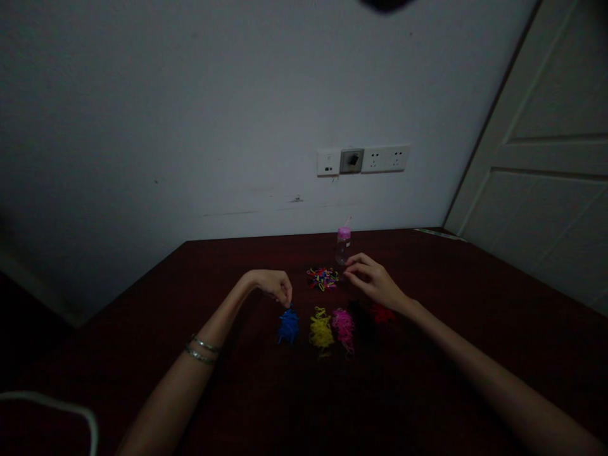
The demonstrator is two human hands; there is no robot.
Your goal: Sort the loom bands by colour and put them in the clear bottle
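My left hand [274, 286] bends down over a pile of blue rubber bands [288, 326], thumb and finger pinched at its top edge. A bit of blue band shows at those fingertips. My right hand [374, 280] hovers to the right of a mixed pile of coloured rubber bands [323, 278]. Its thumb and forefinger are apart, and I see nothing between them. Yellow rubber bands [322, 329] and pink rubber bands [344, 327] lie in separate heaps nearer me. Red rubber bands [382, 313] lie under my right wrist, partly hidden; a dark patch beside them is too dim to make out.
A clear bottle with a pink lid [344, 244] stands behind the mixed pile, close to my right fingertips. The dark red table [228, 253] meets a wall with sockets [384, 159]. A white cable [57, 402] curves at lower left, and a panelled door [546, 171] is at right.
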